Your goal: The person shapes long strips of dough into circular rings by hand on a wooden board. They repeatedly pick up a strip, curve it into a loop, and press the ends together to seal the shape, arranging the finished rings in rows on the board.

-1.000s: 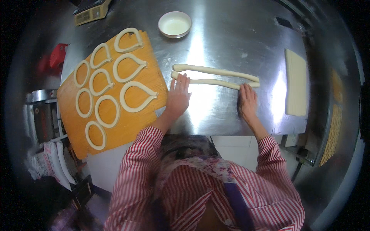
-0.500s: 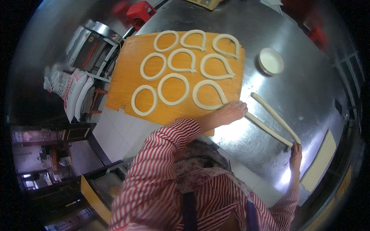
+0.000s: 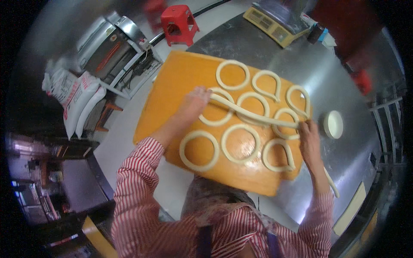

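My left hand (image 3: 196, 104) grips one end of a long pale dough rope (image 3: 249, 112), and my right hand (image 3: 309, 138) grips the other end, fingers closed. The rope is held stretched across a wooden board (image 3: 165, 81) over several dough rings (image 3: 239, 144), some round and some drop-shaped with pinched ends. A second rope (image 3: 333, 185) lies on the steel table, partly hidden behind my right arm. A flat dough slab (image 3: 349, 208) lies farther right.
The steel table (image 3: 223, 38) carries a white bowl (image 3: 333, 124) at the right and a yellow scale (image 3: 271, 26) at the back. A red stool (image 3: 178, 26) stands beyond it. Left are white sacks (image 3: 75, 101) and a steel machine (image 3: 107, 47) on a stand.
One rope has been lifted off the steel table and carried left over the board between my hands. The view has swung left, so the board now sits central.
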A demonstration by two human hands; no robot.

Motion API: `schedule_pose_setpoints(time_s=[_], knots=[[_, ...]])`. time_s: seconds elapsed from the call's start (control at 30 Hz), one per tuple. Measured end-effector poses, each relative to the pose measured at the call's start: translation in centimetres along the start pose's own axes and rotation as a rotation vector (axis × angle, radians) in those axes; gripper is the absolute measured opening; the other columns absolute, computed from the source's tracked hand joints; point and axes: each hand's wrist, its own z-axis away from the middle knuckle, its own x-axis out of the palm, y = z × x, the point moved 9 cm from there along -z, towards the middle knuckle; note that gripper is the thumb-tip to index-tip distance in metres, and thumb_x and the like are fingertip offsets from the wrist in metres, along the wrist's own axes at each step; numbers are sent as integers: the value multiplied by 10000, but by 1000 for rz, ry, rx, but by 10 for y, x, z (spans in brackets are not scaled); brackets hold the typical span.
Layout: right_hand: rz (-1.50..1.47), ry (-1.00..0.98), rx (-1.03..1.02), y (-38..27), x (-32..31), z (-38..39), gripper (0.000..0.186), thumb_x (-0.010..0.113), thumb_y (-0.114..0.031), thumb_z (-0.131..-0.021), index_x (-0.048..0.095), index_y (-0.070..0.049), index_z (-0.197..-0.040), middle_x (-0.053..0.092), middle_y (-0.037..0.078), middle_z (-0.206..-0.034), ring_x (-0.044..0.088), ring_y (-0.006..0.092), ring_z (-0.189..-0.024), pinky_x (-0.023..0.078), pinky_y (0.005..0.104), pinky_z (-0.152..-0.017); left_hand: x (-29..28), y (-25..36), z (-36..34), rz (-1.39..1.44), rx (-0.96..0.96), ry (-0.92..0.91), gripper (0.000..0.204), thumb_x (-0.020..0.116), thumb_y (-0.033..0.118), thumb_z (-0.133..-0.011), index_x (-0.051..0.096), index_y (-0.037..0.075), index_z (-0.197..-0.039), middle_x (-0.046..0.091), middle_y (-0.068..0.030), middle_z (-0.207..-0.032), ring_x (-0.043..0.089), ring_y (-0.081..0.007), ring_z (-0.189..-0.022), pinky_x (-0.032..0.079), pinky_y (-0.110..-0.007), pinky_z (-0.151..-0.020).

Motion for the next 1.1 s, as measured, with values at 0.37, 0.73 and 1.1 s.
schedule_pose_setpoints(time_s=[0.37,0.73,1.1], knots=[[-194,-106,89,-177,248,-314,223,649,-78,-848,594,13,-1044,571,255,-1049,604,444,-951,528,501,-783,68,-336,-38,225,-641,-17,404,680,288,-906,597,17,-1193,645,-207,-1064,660,-397,-930,541,-488,-778],[-211,-188,313,-167,316,-345,336,707,-279,-879,623,15,-1017,667,224,-846,669,426,-813,538,520,-719,107,-341,-86,401,-615,-239,459,691,294,-886,562,18,-1230,606,-196,-1174,634,-386,-1055,529,-488,-862],[-89,-76,116,-196,308,-388,186,677,-217,-894,680,-67,-1005,606,138,-991,656,379,-880,539,491,-725,100,-324,-138,358,-271,-5,305,650,217,-925,657,34,-1169,605,-173,-1130,616,-381,-1050,514,-459,-884]])
